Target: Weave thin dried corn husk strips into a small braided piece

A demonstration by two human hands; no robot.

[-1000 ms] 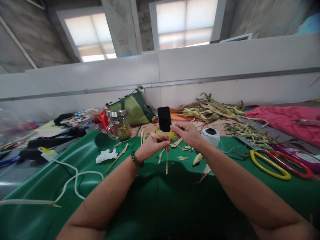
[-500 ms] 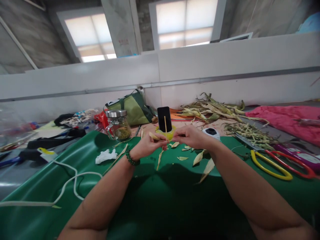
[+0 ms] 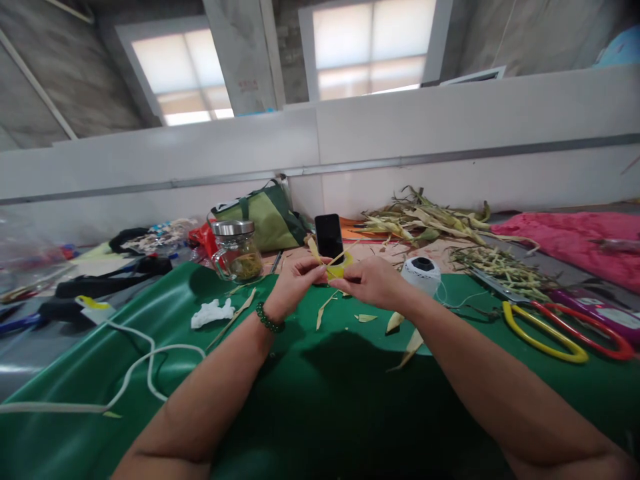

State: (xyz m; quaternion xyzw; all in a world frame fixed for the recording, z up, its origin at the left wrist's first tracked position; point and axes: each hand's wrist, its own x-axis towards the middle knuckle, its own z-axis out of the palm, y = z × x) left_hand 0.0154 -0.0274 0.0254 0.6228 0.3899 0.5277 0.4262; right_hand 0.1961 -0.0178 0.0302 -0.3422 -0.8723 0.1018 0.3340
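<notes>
My left hand [image 3: 293, 288], with a green bead bracelet [image 3: 269, 319] at the wrist, pinches a pale, folded corn husk strip [image 3: 313, 248]. My right hand [image 3: 375, 283] is closed close beside it, its fingertips on the thin end of the husk. Another narrow strand slants up to the right between the hands. Both hands are above the green mat [image 3: 320, 400]. Right behind them are a yellow tape roll [image 3: 342, 268] and an upright black phone [image 3: 329, 232]. Loose husk pieces [image 3: 367, 318] lie below the hands.
A glass jar [image 3: 245, 261] and white tissue [image 3: 213, 313] sit left, near a white cord [image 3: 150, 360]. To the right are a thread spool [image 3: 423, 277], large scissors [image 3: 543, 332], and a husk pile [image 3: 425, 217]. A green bag [image 3: 270, 217] leans at the back.
The upright strand has tilted over to the right, and the husk in my left hand now points up. My right hand has shifted slightly down, showing more of the thread spool.
</notes>
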